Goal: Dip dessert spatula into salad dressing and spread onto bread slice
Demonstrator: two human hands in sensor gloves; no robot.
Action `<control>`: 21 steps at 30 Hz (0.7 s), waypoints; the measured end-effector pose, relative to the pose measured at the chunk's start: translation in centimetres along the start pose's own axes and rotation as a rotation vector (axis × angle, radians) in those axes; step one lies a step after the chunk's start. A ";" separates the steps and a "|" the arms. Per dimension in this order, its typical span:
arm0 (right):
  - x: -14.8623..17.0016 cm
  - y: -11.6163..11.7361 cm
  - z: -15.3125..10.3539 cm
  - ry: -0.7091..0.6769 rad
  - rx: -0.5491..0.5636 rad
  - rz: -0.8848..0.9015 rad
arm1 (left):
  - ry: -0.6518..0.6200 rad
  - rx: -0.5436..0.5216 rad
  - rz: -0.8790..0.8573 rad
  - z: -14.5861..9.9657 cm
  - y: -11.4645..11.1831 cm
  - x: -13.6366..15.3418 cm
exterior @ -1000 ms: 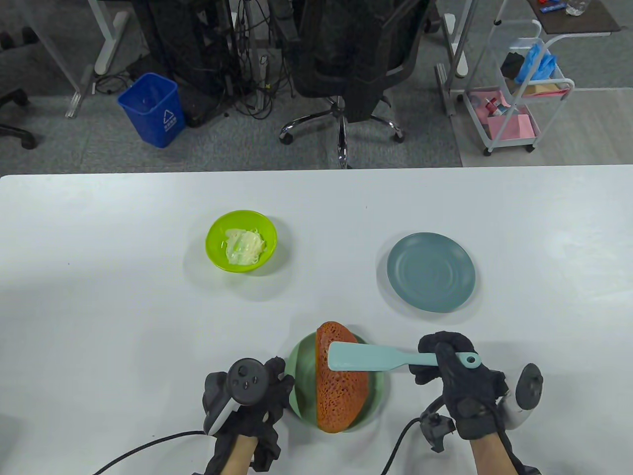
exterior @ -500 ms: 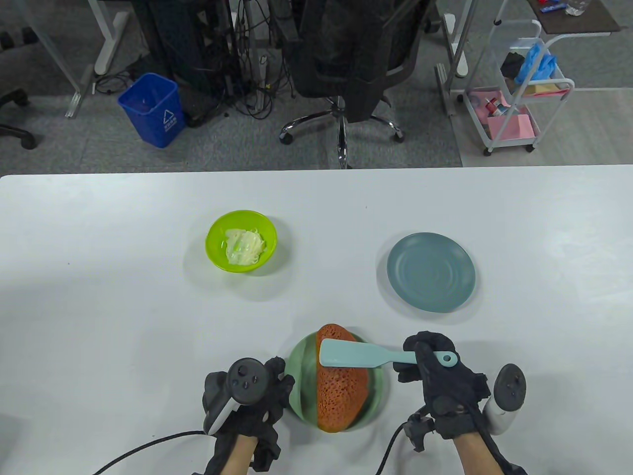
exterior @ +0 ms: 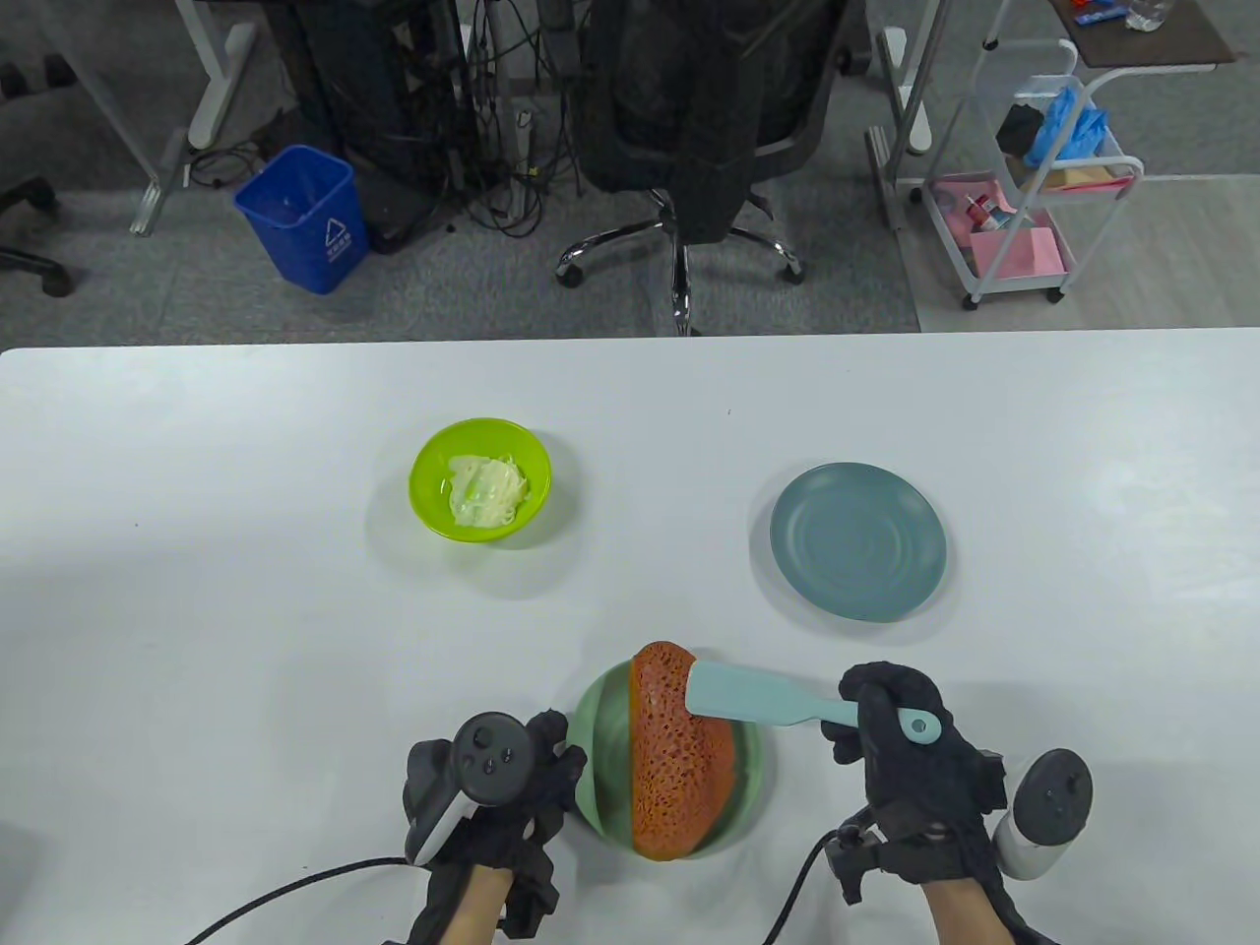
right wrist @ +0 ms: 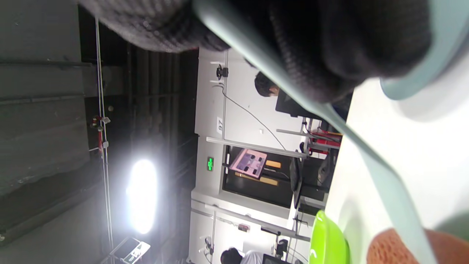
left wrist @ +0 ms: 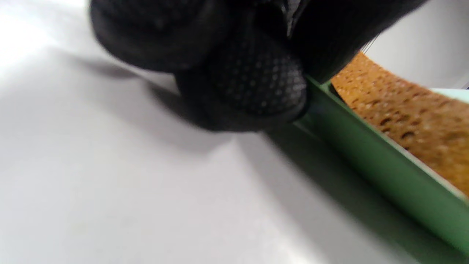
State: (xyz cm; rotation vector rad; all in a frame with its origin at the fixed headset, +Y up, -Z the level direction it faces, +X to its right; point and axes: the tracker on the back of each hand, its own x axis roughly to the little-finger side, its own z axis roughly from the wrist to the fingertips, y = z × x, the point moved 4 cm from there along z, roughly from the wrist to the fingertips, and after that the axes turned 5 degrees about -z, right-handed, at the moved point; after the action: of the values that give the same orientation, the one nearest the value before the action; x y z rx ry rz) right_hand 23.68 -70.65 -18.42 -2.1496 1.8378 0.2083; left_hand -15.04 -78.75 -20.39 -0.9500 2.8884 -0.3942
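A brown bread slice (exterior: 677, 753) lies on a green plate (exterior: 594, 733) near the table's front edge. My right hand (exterior: 901, 733) grips the handle of a light blue dessert spatula (exterior: 748, 691); its blade rests on the upper right part of the bread. In the right wrist view the spatula (right wrist: 384, 176) runs down to the bread (right wrist: 399, 249). My left hand (exterior: 512, 778) touches the plate's left rim; the left wrist view shows its fingertips (left wrist: 253, 84) against the green rim (left wrist: 370, 165) beside the bread (left wrist: 406, 113). A lime bowl (exterior: 480, 479) holding pale salad dressing (exterior: 484, 489) stands farther back on the left.
An empty grey-blue plate (exterior: 858, 541) stands right of centre, behind my right hand. The table's far edge runs across the middle of the table view, with an office chair (exterior: 689, 118), a blue bin (exterior: 303, 217) and a cart (exterior: 1034, 187) on the floor beyond.
My right hand swept the spatula left across the bread, then back right and slightly up, blade now angled at the bread's upper right. The left hand stayed still.
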 end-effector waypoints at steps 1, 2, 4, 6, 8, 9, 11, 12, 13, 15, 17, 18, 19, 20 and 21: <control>0.0 -0.2 0.0 0.002 0.008 -0.001 | 0.000 0.000 0.000 0.0 0.0 0.0; 0.1 -0.6 0.0 0.007 0.020 0.003 | 0.000 0.000 0.000 0.0 0.0 0.0; 0.4 -1.3 0.0 0.019 0.039 0.005 | 0.000 0.000 0.000 0.0 0.0 0.0; 0.6 -1.7 0.1 0.024 0.046 0.010 | 0.000 0.000 0.000 0.0 0.0 0.0; 0.8 -1.9 0.1 0.033 0.050 0.032 | 0.000 0.000 0.000 0.0 0.0 0.0; 0.9 -1.9 0.1 0.033 0.056 0.048 | 0.000 0.000 0.000 0.0 0.0 0.0; 1.1 -2.0 0.1 0.030 0.071 0.083 | 0.000 0.000 0.000 0.0 0.0 0.0; 1.1 -2.0 0.1 0.020 0.078 0.112 | 0.000 0.000 0.000 0.0 0.0 0.0; 1.2 -1.9 0.1 0.010 0.074 0.127 | 0.000 0.000 0.000 0.0 0.0 0.0; 1.4 -1.3 0.3 -0.010 0.032 0.174 | 0.000 0.000 0.000 0.0 0.0 0.0; 1.7 -0.7 0.3 0.002 0.005 0.200 | -0.001 -0.003 0.004 0.0 0.0 0.0; 2.0 -0.1 0.3 0.027 -0.016 0.224 | -0.001 -0.003 0.004 0.0 0.0 0.0; 2.3 0.3 0.3 0.044 -0.032 0.243 | -0.001 -0.003 0.005 0.0 0.0 0.0; 2.6 0.9 0.3 0.064 -0.056 0.261 | -0.002 -0.004 0.006 0.0 0.0 0.0; 2.9 1.4 0.3 0.086 -0.075 0.269 | -0.002 -0.004 0.006 0.0 0.0 0.0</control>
State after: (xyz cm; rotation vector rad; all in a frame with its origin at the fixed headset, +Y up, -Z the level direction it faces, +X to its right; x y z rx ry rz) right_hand 22.82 -73.44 -19.73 -1.9802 2.1992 0.2501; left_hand -15.03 -78.72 -20.39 -0.9408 2.8910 -0.3875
